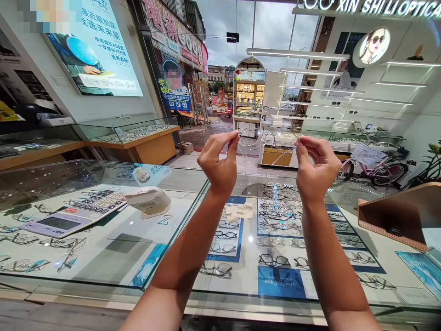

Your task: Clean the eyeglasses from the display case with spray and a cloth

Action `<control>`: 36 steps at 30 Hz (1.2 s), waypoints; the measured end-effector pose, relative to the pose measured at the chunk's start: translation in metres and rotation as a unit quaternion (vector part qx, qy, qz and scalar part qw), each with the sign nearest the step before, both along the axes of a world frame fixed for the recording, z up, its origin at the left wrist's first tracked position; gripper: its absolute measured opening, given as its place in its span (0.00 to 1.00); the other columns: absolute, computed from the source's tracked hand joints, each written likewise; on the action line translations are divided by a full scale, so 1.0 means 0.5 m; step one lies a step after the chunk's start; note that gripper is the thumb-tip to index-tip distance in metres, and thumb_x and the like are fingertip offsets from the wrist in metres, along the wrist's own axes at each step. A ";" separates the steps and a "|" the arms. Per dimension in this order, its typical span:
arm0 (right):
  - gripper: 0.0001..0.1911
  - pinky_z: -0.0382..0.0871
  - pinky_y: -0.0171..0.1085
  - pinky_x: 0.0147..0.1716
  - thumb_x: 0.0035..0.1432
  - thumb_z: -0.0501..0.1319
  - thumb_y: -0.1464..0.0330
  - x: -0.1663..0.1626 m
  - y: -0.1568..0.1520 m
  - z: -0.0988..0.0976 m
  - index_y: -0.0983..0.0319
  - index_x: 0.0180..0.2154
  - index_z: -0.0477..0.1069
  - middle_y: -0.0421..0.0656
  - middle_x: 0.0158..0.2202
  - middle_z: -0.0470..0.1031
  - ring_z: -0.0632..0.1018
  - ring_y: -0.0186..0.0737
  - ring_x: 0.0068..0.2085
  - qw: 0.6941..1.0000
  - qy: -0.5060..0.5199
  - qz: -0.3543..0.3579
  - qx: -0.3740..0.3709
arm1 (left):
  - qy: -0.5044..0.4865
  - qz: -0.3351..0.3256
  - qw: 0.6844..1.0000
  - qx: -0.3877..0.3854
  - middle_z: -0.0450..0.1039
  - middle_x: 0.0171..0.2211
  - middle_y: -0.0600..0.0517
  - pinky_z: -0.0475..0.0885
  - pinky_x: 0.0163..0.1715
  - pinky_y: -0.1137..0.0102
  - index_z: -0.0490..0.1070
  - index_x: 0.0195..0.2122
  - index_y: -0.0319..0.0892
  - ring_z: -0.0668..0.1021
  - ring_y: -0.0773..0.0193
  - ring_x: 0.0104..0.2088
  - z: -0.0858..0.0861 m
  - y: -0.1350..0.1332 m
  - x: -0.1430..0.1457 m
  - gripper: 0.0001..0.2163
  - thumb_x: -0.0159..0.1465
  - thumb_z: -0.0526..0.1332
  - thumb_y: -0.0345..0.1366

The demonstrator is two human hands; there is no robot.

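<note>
Up in front of me, a pair of thin-rimmed glasses (250,139) is held level between both hands, its clear lenses hard to make out against the shop behind. My left hand (220,158) pinches its left end between thumb and fingertips. At the other end, my right hand (315,161) pinches the frame the same way. Both forearms reach over a glass display case (165,287). Beneath them, inside the case, rows of glasses (274,260) lie on white and blue panels. A crumpled beige cloth (239,211) lies near my left forearm.
On the glass at left stand a large calculator (74,216) and a white rounded device (149,202). A wood-coloured panel (401,214) rises at right. Beyond are another display counter (138,133), an arched mirror (250,99) and a pink bicycle (379,168).
</note>
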State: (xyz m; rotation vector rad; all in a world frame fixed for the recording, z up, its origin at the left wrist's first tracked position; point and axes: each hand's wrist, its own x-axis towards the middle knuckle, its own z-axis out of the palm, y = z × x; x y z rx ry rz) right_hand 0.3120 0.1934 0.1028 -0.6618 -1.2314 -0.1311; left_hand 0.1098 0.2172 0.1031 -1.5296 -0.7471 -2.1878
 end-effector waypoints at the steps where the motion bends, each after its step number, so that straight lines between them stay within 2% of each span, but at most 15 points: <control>1: 0.07 0.82 0.45 0.48 0.69 0.65 0.63 0.002 -0.001 0.001 0.57 0.45 0.80 0.42 0.42 0.82 0.84 0.41 0.44 1.000 0.001 0.003 0.002 | 0.005 -0.008 1.000 -0.012 0.84 0.40 0.52 0.79 0.41 0.65 0.83 0.44 0.49 0.83 0.61 0.42 0.001 0.000 -0.002 0.05 0.72 0.67 0.41; 6: 0.06 0.82 0.45 0.47 0.69 0.66 0.63 0.013 -0.010 0.013 0.56 0.44 0.80 0.42 0.42 0.80 0.83 0.40 0.44 1.000 -0.005 0.002 0.009 | 0.040 -0.077 0.995 -0.050 0.84 0.42 0.50 0.78 0.39 0.68 0.83 0.46 0.49 0.84 0.62 0.43 0.012 -0.002 -0.018 0.06 0.72 0.67 0.42; 10: 0.06 0.82 0.45 0.48 0.68 0.67 0.61 0.009 -0.021 0.019 0.55 0.44 0.80 0.42 0.42 0.80 0.82 0.40 0.45 1.000 0.002 0.007 0.027 | 0.049 -0.045 0.998 -0.015 0.84 0.39 0.52 0.79 0.41 0.65 0.84 0.43 0.51 0.83 0.61 0.42 0.025 -0.014 -0.029 0.06 0.71 0.68 0.43; 14: 0.09 0.82 0.44 0.46 0.69 0.66 0.60 0.001 -0.035 0.017 0.56 0.45 0.81 0.43 0.43 0.81 0.83 0.41 0.45 0.999 0.022 0.020 0.012 | 0.051 -0.016 0.998 0.015 0.83 0.36 0.53 0.80 0.41 0.66 0.84 0.42 0.51 0.83 0.63 0.37 0.032 -0.032 -0.030 0.05 0.70 0.69 0.43; 19: 0.14 0.82 0.43 0.46 0.66 0.70 0.54 0.015 -0.047 0.018 0.57 0.45 0.82 0.44 0.43 0.84 0.85 0.41 0.45 0.992 0.076 0.093 -0.044 | 0.077 -0.034 0.996 0.026 0.84 0.38 0.53 0.79 0.44 0.67 0.84 0.43 0.49 0.83 0.64 0.39 0.029 -0.057 -0.019 0.04 0.71 0.69 0.39; 23: 0.17 0.82 0.43 0.47 0.61 0.73 0.52 0.037 -0.049 0.008 0.58 0.43 0.82 0.43 0.41 0.85 0.85 0.41 0.43 0.970 0.125 0.174 -0.118 | 0.103 -0.030 0.994 -0.003 0.84 0.38 0.51 0.78 0.43 0.67 0.84 0.43 0.47 0.83 0.63 0.39 0.018 -0.069 -0.009 0.05 0.72 0.67 0.37; 26: 0.17 0.82 0.41 0.48 0.57 0.76 0.54 0.052 -0.053 -0.017 0.57 0.41 0.82 0.42 0.39 0.85 0.86 0.39 0.43 0.938 0.167 0.250 -0.173 | 0.106 -0.041 0.992 -0.049 0.84 0.38 0.50 0.78 0.43 0.66 0.84 0.43 0.47 0.83 0.63 0.40 -0.002 -0.070 -0.006 0.05 0.72 0.67 0.38; 30: 0.17 0.83 0.37 0.47 0.50 0.80 0.58 0.071 -0.057 -0.075 0.57 0.39 0.83 0.41 0.38 0.86 0.86 0.38 0.43 0.874 0.237 0.340 -0.256 | 0.128 -0.092 0.979 -0.126 0.84 0.38 0.49 0.77 0.43 0.66 0.84 0.42 0.45 0.82 0.62 0.39 -0.053 -0.067 -0.006 0.07 0.72 0.67 0.40; 33: 0.20 0.83 0.34 0.42 0.43 0.83 0.59 0.080 -0.051 -0.123 0.57 0.36 0.83 0.41 0.35 0.86 0.87 0.39 0.41 0.829 0.285 0.373 -0.304 | 0.138 -0.137 0.963 -0.188 0.85 0.39 0.49 0.77 0.43 0.67 0.85 0.42 0.45 0.82 0.62 0.40 -0.105 -0.058 -0.008 0.08 0.71 0.67 0.41; 36: 0.23 0.82 0.34 0.42 0.37 0.85 0.59 0.090 -0.041 -0.166 0.57 0.34 0.83 0.40 0.34 0.85 0.86 0.39 0.41 0.804 0.295 0.383 -0.346 | 0.105 -0.183 0.948 -0.240 0.85 0.39 0.48 0.77 0.43 0.67 0.85 0.42 0.44 0.83 0.61 0.40 -0.156 -0.045 -0.011 0.08 0.69 0.69 0.41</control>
